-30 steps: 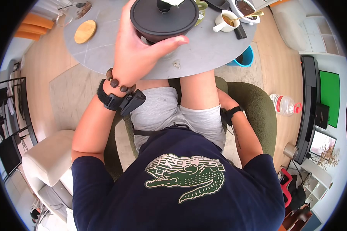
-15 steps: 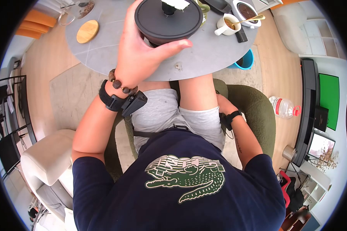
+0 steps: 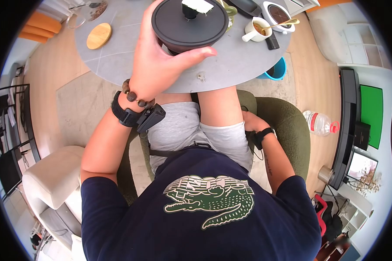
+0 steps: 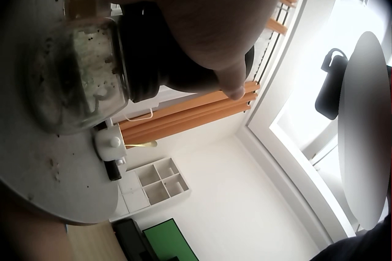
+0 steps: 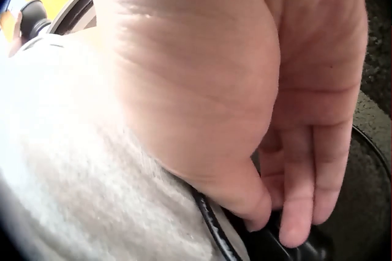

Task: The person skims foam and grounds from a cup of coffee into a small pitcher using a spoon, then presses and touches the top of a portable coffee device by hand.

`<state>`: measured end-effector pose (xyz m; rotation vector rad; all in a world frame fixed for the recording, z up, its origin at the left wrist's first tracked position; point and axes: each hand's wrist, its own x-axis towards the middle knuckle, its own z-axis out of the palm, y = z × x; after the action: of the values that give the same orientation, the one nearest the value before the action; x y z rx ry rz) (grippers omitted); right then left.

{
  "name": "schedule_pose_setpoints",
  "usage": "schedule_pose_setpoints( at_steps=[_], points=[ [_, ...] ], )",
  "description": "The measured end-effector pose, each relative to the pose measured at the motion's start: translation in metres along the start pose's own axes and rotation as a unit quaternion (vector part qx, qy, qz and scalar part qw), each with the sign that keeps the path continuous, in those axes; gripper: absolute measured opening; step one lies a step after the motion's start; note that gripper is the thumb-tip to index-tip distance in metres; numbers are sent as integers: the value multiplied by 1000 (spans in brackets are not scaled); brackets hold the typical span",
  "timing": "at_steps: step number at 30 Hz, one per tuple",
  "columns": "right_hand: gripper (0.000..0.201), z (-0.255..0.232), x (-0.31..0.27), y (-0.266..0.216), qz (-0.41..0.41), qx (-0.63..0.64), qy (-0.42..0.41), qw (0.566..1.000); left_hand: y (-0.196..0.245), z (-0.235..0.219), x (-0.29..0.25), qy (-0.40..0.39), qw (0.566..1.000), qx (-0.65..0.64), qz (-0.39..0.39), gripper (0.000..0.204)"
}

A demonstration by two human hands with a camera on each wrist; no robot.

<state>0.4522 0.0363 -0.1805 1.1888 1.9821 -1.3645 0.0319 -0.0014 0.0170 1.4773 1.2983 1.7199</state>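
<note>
My left hand (image 3: 161, 65) grips a black flared vessel (image 3: 174, 28), its fingers round the far left side and its thumb stretched along the near side. The flat lid carries a short knob with a bright white top. In the left wrist view this black part narrows to a collar over a clear glass jar (image 4: 101, 68) with pale, speckled contents. Beside my right thigh, my right hand (image 3: 256, 122) hangs low by the chair. The right wrist view shows its fingers fairly straight, tips against a small black item (image 5: 312, 246) next to a black cable (image 5: 214, 227).
On the grey table (image 3: 113, 65) stand a wooden disc (image 3: 99, 35), a white cup (image 3: 255, 30) with a gold spoon, a white round-faced device (image 3: 278, 16) and a glass jug (image 3: 85, 13). A blue bucket (image 3: 278, 69) sits below its edge; a plastic bottle (image 3: 320, 123) is on the floor.
The right thigh and right hand have shifted slightly left. The left hand keeps its grip on the black vessel, which sits a little lower and further right in view than one second ago.
</note>
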Motion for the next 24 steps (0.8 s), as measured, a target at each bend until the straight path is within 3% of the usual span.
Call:
schedule_pose_setpoints(
  at_steps=[4,7,9,10,12,18,21,23,24],
  points=[
    [74,-8,-11,-9,9,91,-23,996,1,4,-2,10,998,-67,-18,111],
    [62,-13,-22,-19,24,4,40,999,2,3,-2,-8,997,-68,-45,115],
    [42,-26,-29,-32,94,-195,23,976,-1,5,-2,4,997,-76,18,91],
    [42,-34,-32,-31,95,-194,24,976,0,5,2,2,997,-77,19,91],
    [28,-46,-42,-29,66,-209,66,974,5,2,8,-20,997,-68,35,103],
    [19,-101,-88,-87,-26,-186,128,974,2,-1,8,-23,998,-33,45,103],
    [17,-135,-118,-146,-72,-164,138,974,5,0,7,-15,998,-54,24,105],
    [20,-150,-137,-188,-208,-52,179,960,16,5,10,-20,998,-44,36,110],
    [20,-155,-145,-208,-214,-57,182,958,16,5,10,-17,997,-71,23,112]
  ],
)
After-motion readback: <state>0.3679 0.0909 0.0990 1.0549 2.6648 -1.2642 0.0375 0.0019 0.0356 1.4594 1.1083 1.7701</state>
